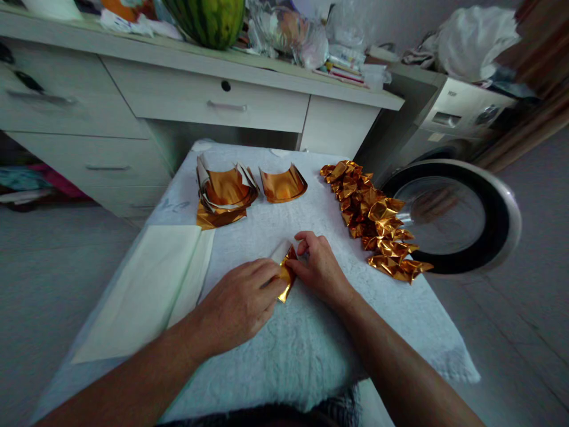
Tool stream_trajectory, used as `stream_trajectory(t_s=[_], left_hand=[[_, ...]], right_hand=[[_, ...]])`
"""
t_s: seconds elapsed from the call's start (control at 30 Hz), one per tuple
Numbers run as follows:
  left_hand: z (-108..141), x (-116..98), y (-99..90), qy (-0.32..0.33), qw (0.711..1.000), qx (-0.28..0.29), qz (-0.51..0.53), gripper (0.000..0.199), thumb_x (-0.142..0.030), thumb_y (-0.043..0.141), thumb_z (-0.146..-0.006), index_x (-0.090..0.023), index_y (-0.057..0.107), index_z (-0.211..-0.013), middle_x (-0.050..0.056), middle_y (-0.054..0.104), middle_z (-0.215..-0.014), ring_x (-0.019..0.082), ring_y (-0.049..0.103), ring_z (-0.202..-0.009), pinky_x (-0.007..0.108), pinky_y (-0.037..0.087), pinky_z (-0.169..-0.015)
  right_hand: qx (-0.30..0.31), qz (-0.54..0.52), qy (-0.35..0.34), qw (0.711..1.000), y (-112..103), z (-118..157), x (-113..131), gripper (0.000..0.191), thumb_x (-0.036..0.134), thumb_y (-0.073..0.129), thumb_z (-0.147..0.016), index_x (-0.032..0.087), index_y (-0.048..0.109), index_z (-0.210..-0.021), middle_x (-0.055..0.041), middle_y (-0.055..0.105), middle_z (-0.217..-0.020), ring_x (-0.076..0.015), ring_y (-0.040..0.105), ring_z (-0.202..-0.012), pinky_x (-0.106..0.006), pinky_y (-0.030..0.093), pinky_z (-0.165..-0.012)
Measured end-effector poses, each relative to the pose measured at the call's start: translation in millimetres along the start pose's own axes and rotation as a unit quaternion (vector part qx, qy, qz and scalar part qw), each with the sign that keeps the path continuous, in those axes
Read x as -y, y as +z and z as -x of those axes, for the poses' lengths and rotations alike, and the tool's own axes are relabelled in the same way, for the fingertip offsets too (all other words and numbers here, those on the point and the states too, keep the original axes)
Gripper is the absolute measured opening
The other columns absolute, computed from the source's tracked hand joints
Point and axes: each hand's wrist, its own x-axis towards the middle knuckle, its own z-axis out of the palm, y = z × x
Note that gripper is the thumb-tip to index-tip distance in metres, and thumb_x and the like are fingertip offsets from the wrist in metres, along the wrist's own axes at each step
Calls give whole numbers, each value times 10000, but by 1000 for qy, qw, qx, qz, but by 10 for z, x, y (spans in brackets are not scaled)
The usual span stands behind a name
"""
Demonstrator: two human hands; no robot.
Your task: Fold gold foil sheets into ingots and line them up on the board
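Observation:
A small folded piece of gold foil paper (287,276), with a pale strip at its upper end, lies on the cloth-covered table (284,367). My left hand (242,299) is closed on its left side, fingers pressed along the fold. On the right edge, the thumb of my right hand (322,264) presses the foil while the index finger curls above it. Beyond my hands are a stack of curved gold foil sheets (226,187) and a single curved gold sheet (284,184). Folded gold foil pieces (368,216) stand in rows at the right.
White paper sheets (142,284) lie along the table's left side. Behind stands a white cabinet (178,89) with a watermelon (207,21) and plastic bags on top. A washing machine's open round door (448,216) is close to the table's right edge.

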Motion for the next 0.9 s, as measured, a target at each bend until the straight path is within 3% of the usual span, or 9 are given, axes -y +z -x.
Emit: stream_trajectory(t_s=[0.2, 0.4, 0.5, 0.63, 0.9], left_hand=[[18, 15, 23, 8, 1000, -15, -12, 207, -57, 495, -884, -158, 606, -1028, 81, 632, -1026, 223, 618, -981, 401, 570, -879], [19, 73, 7, -123, 988, -28, -87, 374, 22, 437, -810, -137, 592, -1111, 119, 622, -1073, 280, 635, -933, 505, 585, -804], [22, 132, 5, -153, 987, -45, -24, 481, 74, 384, -737, -153, 591, -1107, 94, 618, -1068, 239, 657, -908, 447, 595, -794], [6, 181, -21, -147, 981, -70, 106, 551, 101, 359, -658, -188, 593, -1065, 54, 601, -1136, 184, 631, -1060, 355, 555, -907], [-48, 126, -87, -147, 967, -41, 203, 681, 87, 376, -616, -244, 548, -1185, 37, 538, -1348, 180, 507, -1289, 426, 416, -1112]], right_hand=[[29, 29, -46, 998, -27, -8, 3, 82, 152, 713, -812, 198, 645, -815, -46, 617, -907, -211, 527, -921, -355, 392, -844], [38, 22, -50, 998, -40, 7, -13, 52, 150, 671, -852, 200, 681, -845, -53, 621, -915, -209, 529, -919, -358, 398, -846], [39, 17, -61, 997, -38, 8, -24, 86, 120, 662, -847, 204, 681, -858, -49, 622, -926, -209, 524, -926, -359, 396, -854], [42, 9, -73, 996, -42, 11, -19, 127, 86, 658, -838, 206, 684, -872, -46, 620, -946, -206, 515, -931, -352, 396, -854], [42, 5, -100, 994, -61, 16, 1, 129, 89, 628, -870, 199, 693, -886, -46, 642, -946, -197, 526, -921, -339, 409, -837]])
